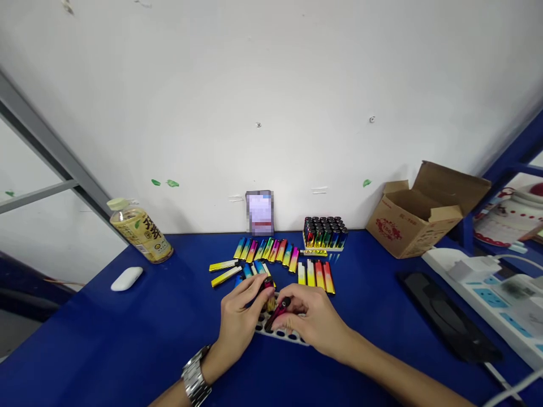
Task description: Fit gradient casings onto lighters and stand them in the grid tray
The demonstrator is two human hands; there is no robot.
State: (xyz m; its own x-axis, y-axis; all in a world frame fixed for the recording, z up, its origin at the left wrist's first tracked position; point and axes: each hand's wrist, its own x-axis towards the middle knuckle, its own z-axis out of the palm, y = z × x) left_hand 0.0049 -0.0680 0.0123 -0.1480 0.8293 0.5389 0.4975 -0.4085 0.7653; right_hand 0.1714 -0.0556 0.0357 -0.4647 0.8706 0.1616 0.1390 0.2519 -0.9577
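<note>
My left hand [238, 317], with a metal watch at the wrist, pinches a dark-topped lighter at the tray's far left part. My right hand [319, 321] grips a dark red lighter [278, 314], tilted over the pale tray [292, 339] with round holes. Both hands hide much of this tray. Just beyond them lie several loose lighters in bright gradient colours, among them a row of lighters [275, 250] and two yellow-and-white ones on the left. Red and yellow lighters [320, 276] lie side by side to the right.
A second tray of upright lighters [326, 233] stands near the wall. An open cardboard box [403, 220], a power strip [487, 294] and a black phone-like slab [447, 316] are at right. A drink bottle [142, 232] and white case [126, 278] stand left. A blurred screen [260, 213] leans against the wall.
</note>
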